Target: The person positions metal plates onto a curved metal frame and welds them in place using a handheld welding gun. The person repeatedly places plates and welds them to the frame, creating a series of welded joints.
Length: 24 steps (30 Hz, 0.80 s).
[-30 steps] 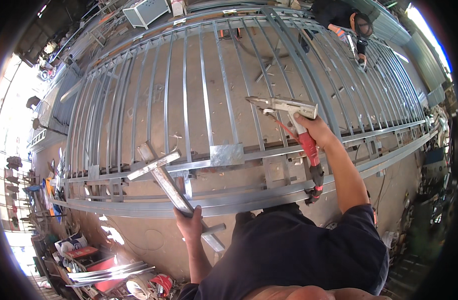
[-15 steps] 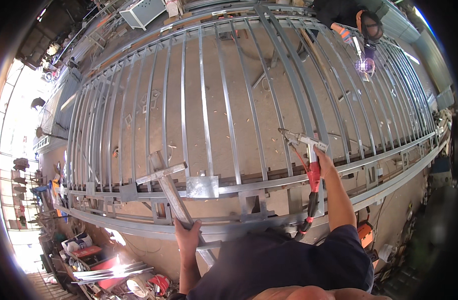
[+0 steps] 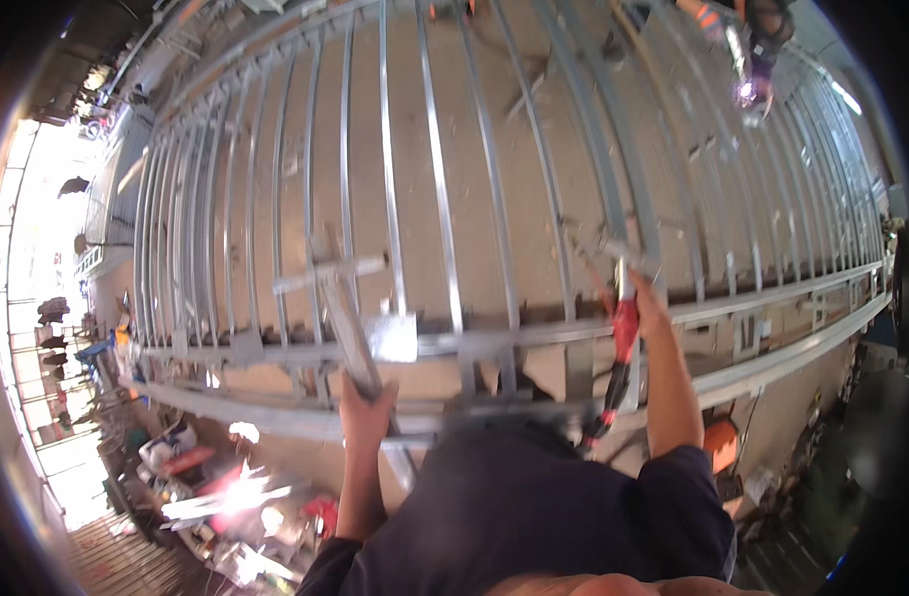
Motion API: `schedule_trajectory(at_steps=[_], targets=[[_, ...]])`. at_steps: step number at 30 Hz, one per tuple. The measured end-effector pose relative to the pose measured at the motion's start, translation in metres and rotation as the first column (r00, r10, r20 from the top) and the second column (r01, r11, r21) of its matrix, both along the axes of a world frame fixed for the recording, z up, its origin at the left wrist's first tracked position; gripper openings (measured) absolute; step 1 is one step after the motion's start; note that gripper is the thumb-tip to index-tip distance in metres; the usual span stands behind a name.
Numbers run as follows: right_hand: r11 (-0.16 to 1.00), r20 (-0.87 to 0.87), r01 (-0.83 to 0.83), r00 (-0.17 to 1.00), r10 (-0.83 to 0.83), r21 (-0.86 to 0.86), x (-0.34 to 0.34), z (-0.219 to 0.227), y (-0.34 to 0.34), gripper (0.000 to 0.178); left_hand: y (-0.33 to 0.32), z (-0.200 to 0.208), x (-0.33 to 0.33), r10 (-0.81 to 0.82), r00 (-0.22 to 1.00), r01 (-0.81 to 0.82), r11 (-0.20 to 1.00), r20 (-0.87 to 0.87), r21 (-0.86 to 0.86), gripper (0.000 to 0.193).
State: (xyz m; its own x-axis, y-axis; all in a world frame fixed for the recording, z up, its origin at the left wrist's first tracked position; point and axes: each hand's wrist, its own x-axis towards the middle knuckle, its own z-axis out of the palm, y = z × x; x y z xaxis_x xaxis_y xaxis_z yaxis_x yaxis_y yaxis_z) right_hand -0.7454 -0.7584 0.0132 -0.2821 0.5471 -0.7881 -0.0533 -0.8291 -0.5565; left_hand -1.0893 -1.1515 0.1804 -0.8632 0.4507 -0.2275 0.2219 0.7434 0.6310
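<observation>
Crossed metal bar (image 3: 349, 328), dull grey, with a shorter crosspiece near its far end, slants over the near edge of a barred frame (image 3: 544, 335), the left hand's (image 3: 365, 412) fingers wrapped around it; the right hand's (image 3: 650, 301) fingers curl around a red-handled tool (image 3: 625, 333). Gaps open between the frame's bars. Blur smears the tool's tip; the frame's far edge is partly cut off.

head view | from above, facing down | seemingly near, blurred
</observation>
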Motion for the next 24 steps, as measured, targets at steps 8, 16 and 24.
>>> schedule_trajectory(at_steps=[8, 16, 24], targets=[[0.661, 0.817, -0.674, 0.555, 0.157, 0.33, 0.007, 0.013, -0.006, 0.055, 0.005, 0.009, -0.012, 0.145, 0.94, -0.191, 0.974, 0.308, 0.124, 0.069], [0.502, 0.994, -0.86, 0.113, 0.011, 0.092, -0.004, 0.025, -0.02, 0.06, -0.005, 0.003, -0.034, 0.162, 0.916, -0.233, 0.96, 0.368, 0.158, 0.063], [0.087, 0.929, -0.932, 0.36, 0.084, 0.353, -0.185, 0.054, -0.163, 0.047, -0.037, -0.013, -0.092, 0.184, 0.908, -0.261, 0.951, 0.377, 0.165, 0.061]])
